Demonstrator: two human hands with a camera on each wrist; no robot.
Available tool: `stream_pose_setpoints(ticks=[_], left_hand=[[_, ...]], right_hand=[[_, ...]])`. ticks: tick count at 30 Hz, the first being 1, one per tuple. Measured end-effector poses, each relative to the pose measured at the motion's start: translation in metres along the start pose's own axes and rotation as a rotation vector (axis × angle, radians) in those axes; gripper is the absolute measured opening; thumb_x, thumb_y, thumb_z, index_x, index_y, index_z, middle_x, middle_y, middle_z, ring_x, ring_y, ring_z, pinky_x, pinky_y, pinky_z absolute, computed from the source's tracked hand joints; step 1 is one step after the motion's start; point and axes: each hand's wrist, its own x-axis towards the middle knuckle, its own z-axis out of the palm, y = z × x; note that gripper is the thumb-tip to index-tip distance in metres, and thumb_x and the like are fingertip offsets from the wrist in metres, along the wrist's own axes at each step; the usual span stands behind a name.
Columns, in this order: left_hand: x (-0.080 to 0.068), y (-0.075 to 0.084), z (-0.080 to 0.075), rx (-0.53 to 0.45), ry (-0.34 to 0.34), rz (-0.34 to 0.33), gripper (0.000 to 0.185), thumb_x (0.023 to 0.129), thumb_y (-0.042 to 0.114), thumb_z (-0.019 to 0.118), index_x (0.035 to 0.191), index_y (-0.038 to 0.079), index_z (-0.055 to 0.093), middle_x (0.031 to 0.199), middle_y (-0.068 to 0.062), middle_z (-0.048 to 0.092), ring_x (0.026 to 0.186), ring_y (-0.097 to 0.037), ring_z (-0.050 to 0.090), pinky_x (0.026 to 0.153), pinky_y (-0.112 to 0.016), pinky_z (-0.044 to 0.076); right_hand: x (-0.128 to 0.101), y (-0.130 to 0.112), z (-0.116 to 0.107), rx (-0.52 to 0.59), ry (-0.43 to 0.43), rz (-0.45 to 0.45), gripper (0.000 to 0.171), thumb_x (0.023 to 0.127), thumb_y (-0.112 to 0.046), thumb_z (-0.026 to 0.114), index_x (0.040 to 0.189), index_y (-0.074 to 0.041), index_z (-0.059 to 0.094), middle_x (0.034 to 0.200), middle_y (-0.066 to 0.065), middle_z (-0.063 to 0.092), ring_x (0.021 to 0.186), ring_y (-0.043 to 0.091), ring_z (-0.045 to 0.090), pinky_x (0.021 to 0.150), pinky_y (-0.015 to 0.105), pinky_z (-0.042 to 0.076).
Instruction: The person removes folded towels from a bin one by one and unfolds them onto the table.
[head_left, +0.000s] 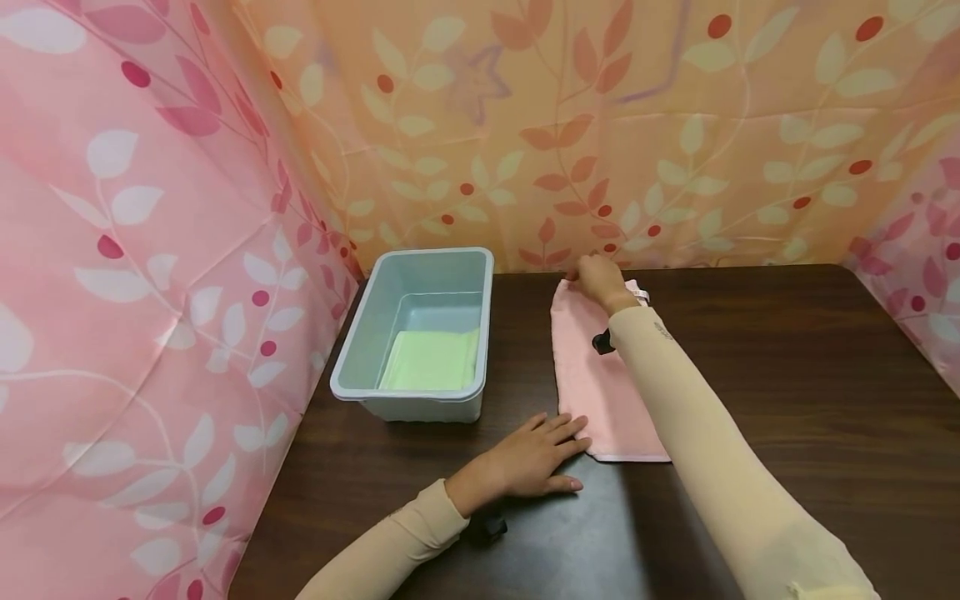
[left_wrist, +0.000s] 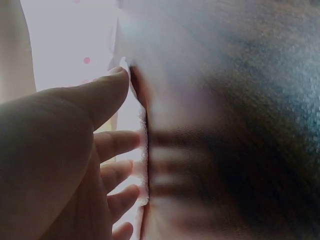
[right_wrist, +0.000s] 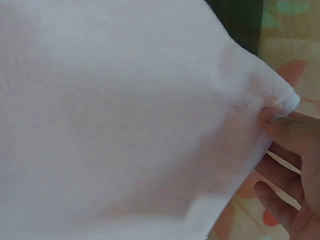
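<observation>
A: What stands furthest left?

B: A pink leafy curtain (head_left: 150,250), cut off by the head view's border. Beside it is a grey-blue tub (head_left: 420,407), its left rim close to the table's left edge.

A: Anything in it?

B: A pale green cloth (head_left: 431,362), partly hidden by the tub's near rim.

A: And next along?

B: The left hand (head_left: 536,458), fingers spread and nearly straight, gripping nothing. Its fingertips touch the near left corner of a pink cloth (head_left: 603,408) (that wrist view is so washed out past the fingers that the fabric barely reads).

A: Where does the pink cloth lie?

B: On the dark tabletop (head_left: 517,333), right of the tub, with a band of wood between them.

A: The right hand?

B: The right hand (head_left: 597,279) pinches the pink cloth by its far left corner, thumb on one face; from the head, its fingertips are hard to make out. A white tag (head_left: 638,293) shows just past that wrist, while the right sleeve (head_left: 708,417) covers the cloth's near right corner.

A: How much room beyond?

B: A broad stretch of wood, running right to another pink curtain (head_left: 926,258), also cut off
</observation>
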Motion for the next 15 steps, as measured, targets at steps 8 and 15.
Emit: stream_pose_setpoints(ticks=[8,15], left_hand=[[0.0,0.001,-0.002,-0.007,-0.013,0.0,0.067,0.098,0.061,0.042,0.156,0.028,0.031,0.167,0.004,0.019,0.155,-0.019,0.02,0.125,-0.044,0.023],[-0.001,0.0,-0.003,-0.01,-0.012,-0.003,0.067,0.099,0.061,0.042,0.156,0.028,0.031,0.168,0.004,0.018,0.156,-0.019,0.019,0.125,-0.043,0.023]], right_hand=[[0.0,0.005,0.02,0.028,0.067,0.047,0.023,0.09,-0.012,0.07,0.112,-0.008,0.074,0.117,0.018,0.07,0.111,0.039,0.064,0.094,0.056,0.05],[0.001,0.01,0.036,0.163,0.069,0.132,0.027,0.086,-0.012,0.073,0.111,-0.004,0.07,0.121,0.017,0.067,0.114,0.041,0.061,0.097,0.056,0.047]])
